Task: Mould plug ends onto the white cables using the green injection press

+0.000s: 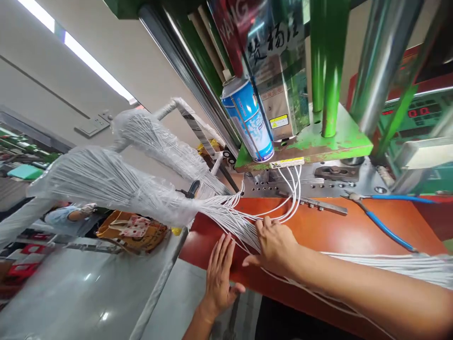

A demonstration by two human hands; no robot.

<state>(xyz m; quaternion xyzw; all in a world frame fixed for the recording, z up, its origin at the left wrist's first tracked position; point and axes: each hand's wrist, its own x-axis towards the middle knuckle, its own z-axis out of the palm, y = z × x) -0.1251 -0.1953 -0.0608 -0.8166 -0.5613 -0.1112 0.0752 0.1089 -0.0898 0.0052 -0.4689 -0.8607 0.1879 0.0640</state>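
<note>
"Grip condition?"

"Right hand (pixel 276 248) closed over the white wires (pixel 235 222), fingers pressed down on them; left hand (pixel 219 278) open, fingers spread, tips at the wires."

"Wire location?"

"Frame centre, crossing the orange bench (pixel 329 229) toward the steel die plate (pixel 262 188); film-wrapped bundles (pixel 106 184) extended to upper left."

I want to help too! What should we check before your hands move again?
1. Right hand on the wires: ok.
2. Left hand open beside the wires: ok.
3. Fingers out from under the green plate: ok.
4. Wire ends under the plate: cannot tell, they are hidden.
5. Pliers lying away from both hands: ok.
6. Spray can standing on the plate: ok.
</note>
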